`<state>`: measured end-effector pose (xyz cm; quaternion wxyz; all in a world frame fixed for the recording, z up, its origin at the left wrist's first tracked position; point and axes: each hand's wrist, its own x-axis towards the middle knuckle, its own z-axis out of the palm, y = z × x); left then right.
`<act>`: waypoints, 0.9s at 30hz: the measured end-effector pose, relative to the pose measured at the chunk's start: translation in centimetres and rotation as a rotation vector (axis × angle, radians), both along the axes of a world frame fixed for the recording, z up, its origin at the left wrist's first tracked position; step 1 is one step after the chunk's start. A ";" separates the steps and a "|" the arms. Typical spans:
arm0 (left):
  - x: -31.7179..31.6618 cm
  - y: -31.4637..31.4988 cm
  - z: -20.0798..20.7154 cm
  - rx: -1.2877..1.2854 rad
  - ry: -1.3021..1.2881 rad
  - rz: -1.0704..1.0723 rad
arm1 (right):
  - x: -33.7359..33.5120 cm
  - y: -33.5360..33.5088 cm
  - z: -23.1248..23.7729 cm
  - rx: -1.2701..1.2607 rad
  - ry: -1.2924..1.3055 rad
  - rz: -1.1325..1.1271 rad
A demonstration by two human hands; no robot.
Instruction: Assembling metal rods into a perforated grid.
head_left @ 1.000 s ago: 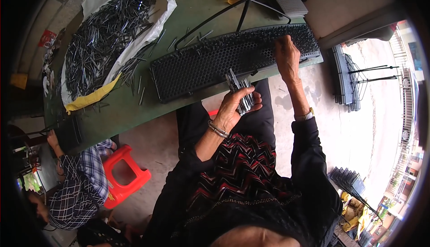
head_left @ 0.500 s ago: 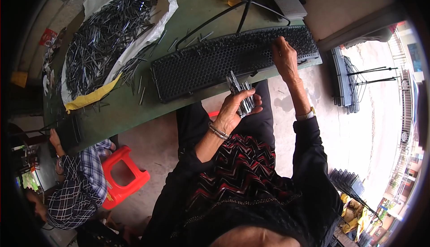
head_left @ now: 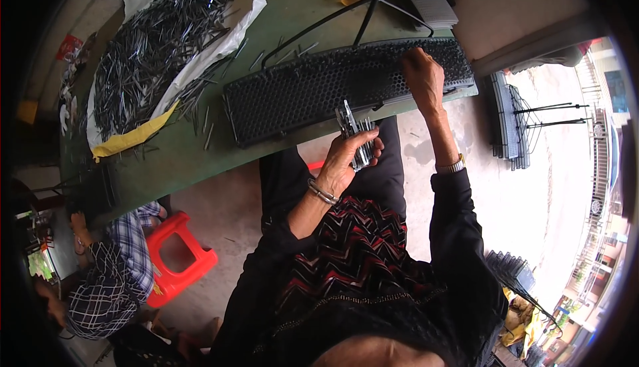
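A long black panel (head_left: 286, 105) full of round holes lies along the table's near edge, its right part studded with small upright tips. My left hand (head_left: 338, 167) is closed round a bundle of thin metal strips (head_left: 361, 142), just in front of the panel. Over the panel's right part, my right hand (head_left: 425, 79) has its fingers pinched together and pointing down; whatever is between them is hidden. Bent black rods (head_left: 365, 24) stand up behind the panel.
A white sack (head_left: 251, 6) at the left holds a heap of similar strips (head_left: 156, 54), some spilled onto the green table (head_left: 176, 174). A red stool (head_left: 205, 260) and another person (head_left: 110, 294) are at lower left. Racks (head_left: 506, 121) stand on the right.
My right hand has shifted slightly up and left over the panel, its fingers still pinched. The left hand keeps the bundle nearly in place. The other person's hand has lowered.
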<state>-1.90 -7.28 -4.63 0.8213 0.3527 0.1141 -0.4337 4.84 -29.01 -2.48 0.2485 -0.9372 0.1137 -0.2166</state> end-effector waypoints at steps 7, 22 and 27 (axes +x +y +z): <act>-0.1 0.2 -0.3 -0.022 0.004 0.024 | -0.6 0.8 -0.8 -0.176 -0.037 0.003; 0.2 -0.1 0.8 0.020 -0.047 0.079 | -3.3 2.5 0.2 -0.473 -0.213 -0.117; 0.4 0.0 0.6 0.057 -0.110 0.040 | -7.7 4.8 4.0 0.541 0.365 0.415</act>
